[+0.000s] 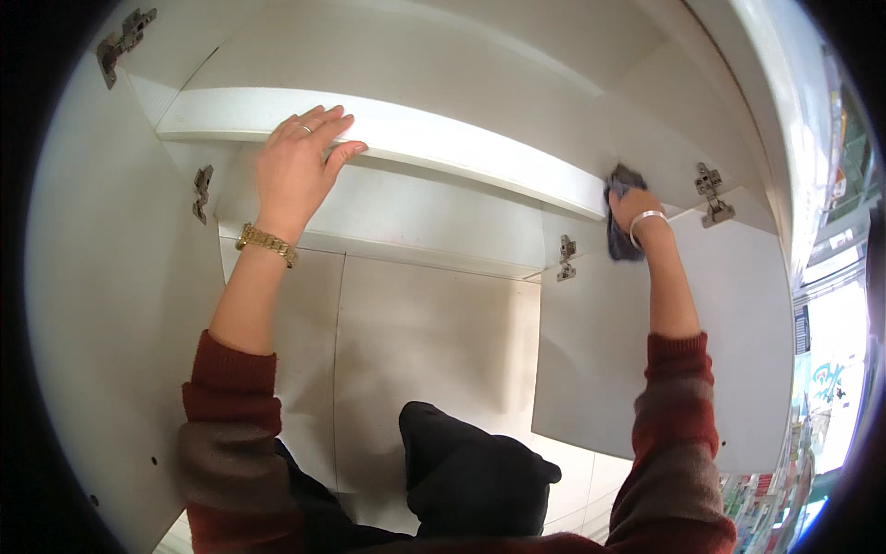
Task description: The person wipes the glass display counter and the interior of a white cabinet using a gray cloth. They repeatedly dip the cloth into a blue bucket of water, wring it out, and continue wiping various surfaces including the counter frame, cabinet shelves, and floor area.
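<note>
My left hand (297,163), with a ring and a gold watch, rests with fingers apart on the front edge of a white cabinet shelf (443,149). At the shelf's right end, my right hand (633,208) is closed on a dark grey cloth (625,242). The cloth lies against the inside of the cabinet's right side, near the shelf's corner, and looks slightly blurred. A silver bangle circles my right wrist. My left hand holds nothing.
Open cabinet doors stand at left (104,277) and right (602,360). Metal hinges (711,194) stick out near both sides. A lower white board (387,246) runs above the tiled floor (429,332). Goods with bright packaging (761,505) show at far right.
</note>
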